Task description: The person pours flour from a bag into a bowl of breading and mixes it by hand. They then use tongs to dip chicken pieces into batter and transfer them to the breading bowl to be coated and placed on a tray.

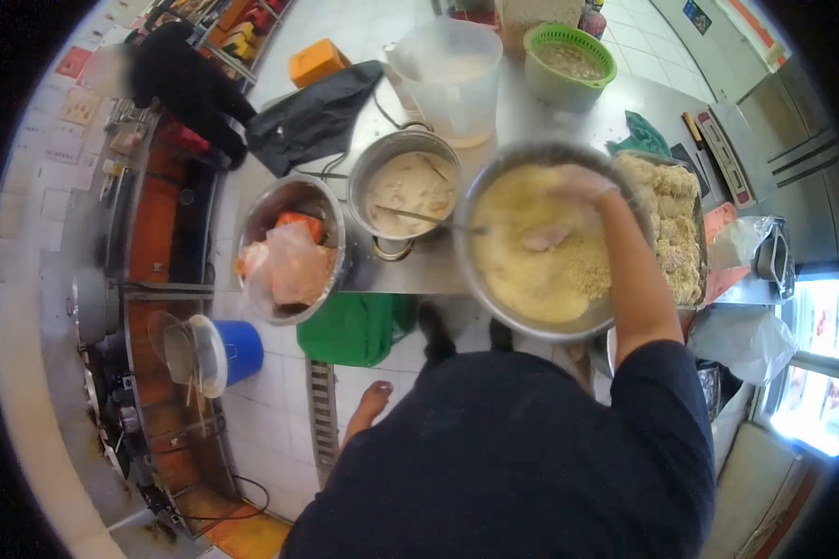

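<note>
My right hand (583, 184) reaches into a wide metal bowl (480, 265) of yellow crumbs (522, 270); it is smeared by motion, so its fingers cannot be made out. A pale piece of food (545, 237) lies on the crumbs just below it. My left hand (377, 396) hangs low beside my body, away from the bowls, its fingers curled in with nothing visible in them. Left of the crumbs stands a metal pot (356, 191) of creamy batter with pieces in it, a long utensil (429, 219) lying across toward the bowl. A tray of crumb-coated pieces (676, 224) sits at the right.
A metal bowl (338, 210) with plastic bags, a clear tub (452, 74) and a green colander (601, 47) stand on the table. A knife (696, 132) lies at right. A green bin (345, 331) and blue bucket (242, 352) are below. Another person (182, 79) stands upper left.
</note>
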A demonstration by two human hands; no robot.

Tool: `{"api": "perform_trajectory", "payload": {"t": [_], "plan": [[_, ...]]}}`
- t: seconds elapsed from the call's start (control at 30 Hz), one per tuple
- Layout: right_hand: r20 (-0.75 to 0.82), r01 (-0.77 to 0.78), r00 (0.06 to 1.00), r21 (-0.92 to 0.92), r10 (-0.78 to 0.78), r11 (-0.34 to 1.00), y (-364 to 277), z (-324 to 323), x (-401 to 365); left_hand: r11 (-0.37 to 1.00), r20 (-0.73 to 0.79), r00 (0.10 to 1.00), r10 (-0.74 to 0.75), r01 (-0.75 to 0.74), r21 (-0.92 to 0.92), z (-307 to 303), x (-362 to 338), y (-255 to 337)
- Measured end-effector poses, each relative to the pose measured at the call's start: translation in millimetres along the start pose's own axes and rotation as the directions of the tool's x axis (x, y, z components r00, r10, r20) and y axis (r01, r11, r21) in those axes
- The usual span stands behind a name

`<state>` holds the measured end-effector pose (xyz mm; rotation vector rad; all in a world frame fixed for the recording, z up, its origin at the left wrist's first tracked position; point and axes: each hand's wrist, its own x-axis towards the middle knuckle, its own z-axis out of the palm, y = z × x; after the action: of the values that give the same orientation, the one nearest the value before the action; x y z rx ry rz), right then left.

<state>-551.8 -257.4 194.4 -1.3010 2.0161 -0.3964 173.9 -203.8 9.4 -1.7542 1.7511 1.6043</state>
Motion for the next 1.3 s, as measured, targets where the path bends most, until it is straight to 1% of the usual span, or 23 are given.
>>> {"api": "perform_trajectory", "payload": {"t": [0.07,0.13,0.2,0.27,0.3,0.4,0.43,0.47,0.53,0.63,0.77,0.83,0.9,0.97,1.03,1.07,1.1,1.13,1.17,1.2,1.23,1.27,1.3], "plan": [[0.126,0.125,0.986,-0.157,-0.106,0.980,-29,-24,-32,0.996,-0.003,0.999,-0.036,0.036,-0.086,15,-1,4],[-0.144,0.208,0.957,-0.267,-0.252,0.941,-36,-23,-58,1.000,0.024,1.000,0.015,-0.015,0.004,28,-10,-3],[-0.213,0.147,0.956,-0.246,-0.201,0.958,-45,-15,-76,0.998,0.067,0.998,0.008,-0.013,0.067,35,-11,-30],[0.008,0.013,1.000,-0.417,-0.011,0.909,-52,-12,-85,0.992,0.097,0.995,0.011,-0.023,0.124,39,-14,-36],[0.110,-0.174,0.964,-0.433,0.243,0.884,-68,-13,-96,0.989,0.054,0.997,-0.056,0.048,0.139,38,-26,-28],[0.118,-0.266,0.923,-0.493,0.367,0.828,-118,-2,-156,0.987,-0.048,0.991,-0.122,0.127,0.102,43,-61,-14],[0.118,-0.264,0.924,-0.490,0.363,0.831,-98,20,-157,0.992,-0.097,0.989,-0.111,0.117,0.057,44,-66,-11],[-0.062,-0.221,0.973,-0.514,0.220,0.829,-56,56,-148,0.991,-0.098,0.989,-0.110,0.116,0.059,48,-61,-36],[-0.242,-0.188,0.968,-0.543,0.062,0.819,3,87,-121,0.987,0.055,0.998,0.026,-0.035,0.155,58,-43,-96],[-0.017,-0.238,0.970,-0.281,0.244,0.930,31,81,-95,0.980,0.034,0.999,0.008,-0.015,0.198,54,-63,-85],[-0.077,-0.006,0.997,0.190,0.021,0.982,-18,23,-130,0.974,-0.019,1.000,0.002,0.002,0.226,48,-63,-39],[-0.127,0.083,0.991,0.348,-0.041,0.934,-48,10,-154,0.995,-0.125,0.987,-0.098,0.100,0.008,45,-54,-22],[0.264,-0.107,0.939,-0.384,0.220,0.917,-72,-1,-168,0.997,-0.085,0.994,-0.064,0.060,-0.055,42,-36,-34],[0.277,-0.127,0.917,-0.479,0.287,0.869,-64,33,-171,0.993,-0.048,0.999,-0.024,0.018,-0.114,36,-29,-29],[0.284,-0.152,0.886,-0.568,0.365,0.809,-47,64,-162,0.999,0.019,0.999,-0.030,0.029,0.032,33,-35,-3],[0.155,-0.233,0.929,-0.457,0.335,0.859,-33,73,-155,0.999,0.032,0.999,-0.024,0.023,0.037,31,-19,-18],[0.019,-0.288,0.950,-0.334,0.312,0.897,-16,81,-146,0.959,0.059,0.984,0.169,-0.178,0.220,29,6,-49],[0.020,-0.296,0.947,-0.335,0.320,0.895,13,92,-129,0.849,0.117,0.931,0.345,-0.362,0.385,27,17,-64],[0.010,-0.216,0.973,-0.328,0.232,0.920,48,99,-105,0.849,0.120,0.931,0.344,-0.363,0.383,28,13,-52],[0.001,-0.130,0.991,-0.322,0.137,0.938,64,103,-92,0.916,0.023,0.980,0.196,-0.191,0.352,25,2,-24],[0.081,-0.254,0.962,-0.085,0.260,0.964,-12,47,-129,0.953,-0.070,0.997,0.036,-0.013,0.302,21,-4,-5],[0.082,-0.248,0.963,-0.087,0.255,0.965,-17,41,-132,0.954,-0.075,0.997,0.034,-0.010,0.299,18,-6,4],[0.041,-0.120,0.993,0.158,0.115,0.980,-20,39,-132,0.981,-0.082,0.996,-0.046,0.060,0.183,16,-7,9]]}}
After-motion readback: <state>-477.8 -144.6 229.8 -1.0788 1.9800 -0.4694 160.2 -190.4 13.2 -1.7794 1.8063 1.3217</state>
